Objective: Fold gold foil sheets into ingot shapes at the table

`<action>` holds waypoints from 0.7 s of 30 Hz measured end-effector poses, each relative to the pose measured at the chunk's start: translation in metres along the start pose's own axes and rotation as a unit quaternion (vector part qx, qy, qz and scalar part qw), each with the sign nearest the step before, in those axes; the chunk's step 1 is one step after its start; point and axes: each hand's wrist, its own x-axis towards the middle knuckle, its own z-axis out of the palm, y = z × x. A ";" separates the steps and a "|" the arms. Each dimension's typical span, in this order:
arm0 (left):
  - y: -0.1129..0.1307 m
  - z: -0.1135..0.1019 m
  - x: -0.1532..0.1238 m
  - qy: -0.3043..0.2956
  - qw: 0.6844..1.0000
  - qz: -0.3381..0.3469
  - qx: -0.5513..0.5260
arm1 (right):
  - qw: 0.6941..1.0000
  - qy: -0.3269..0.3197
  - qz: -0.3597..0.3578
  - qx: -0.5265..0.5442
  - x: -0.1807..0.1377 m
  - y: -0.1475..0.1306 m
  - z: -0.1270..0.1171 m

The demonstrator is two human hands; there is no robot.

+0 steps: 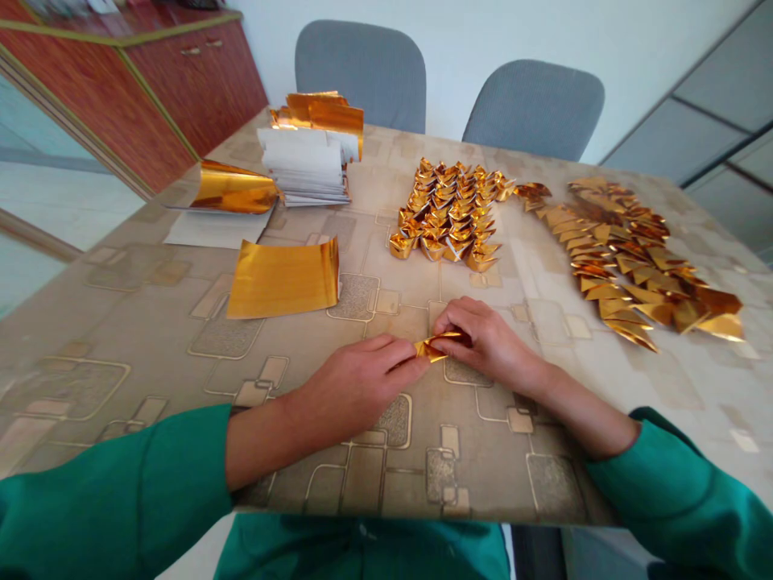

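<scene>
A small folded piece of gold foil paper (436, 346) is pinched between both hands just above the table (150, 346). My left hand (356, 387) grips its left end with closed fingers. My right hand (483, 338) closes over its right part, hiding much of it. A flat gold foil sheet (283, 278) lies to the left of my hands. Beyond them sits a cluster of several finished gold ingot shapes (450, 213). To the right runs a long row of folded gold triangles (628, 258).
A stack of white-backed foil sheets (311, 161) with gold ones on top stands at the back left, beside a curled gold sheet (233, 189). Two grey chairs (531, 105) stand behind the table. A red wooden cabinet (150, 89) fills the far left.
</scene>
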 end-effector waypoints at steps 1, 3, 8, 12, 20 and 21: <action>0.000 0.000 0.000 -0.002 1.000 0.004 0.001 | 1.000 0.000 0.002 -0.004 -0.001 0.000 0.000; 0.000 -0.001 -0.001 -0.008 1.000 0.008 0.003 | 1.000 -0.001 0.009 -0.008 -0.001 0.001 0.000; 0.001 0.000 -0.002 -0.011 1.000 0.020 0.019 | 0.999 -0.007 0.020 -0.039 -0.002 0.001 -0.001; 0.001 0.003 -0.002 -0.020 0.999 0.021 0.033 | 0.996 0.010 0.024 -0.089 -0.002 -0.002 -0.002; 0.001 0.005 0.000 -0.025 0.999 0.017 0.039 | 0.985 0.007 -0.009 -0.170 -0.007 -0.008 0.001; 0.001 0.005 0.000 -0.030 0.999 0.016 0.038 | 0.982 0.019 -0.009 -0.187 -0.008 -0.010 0.001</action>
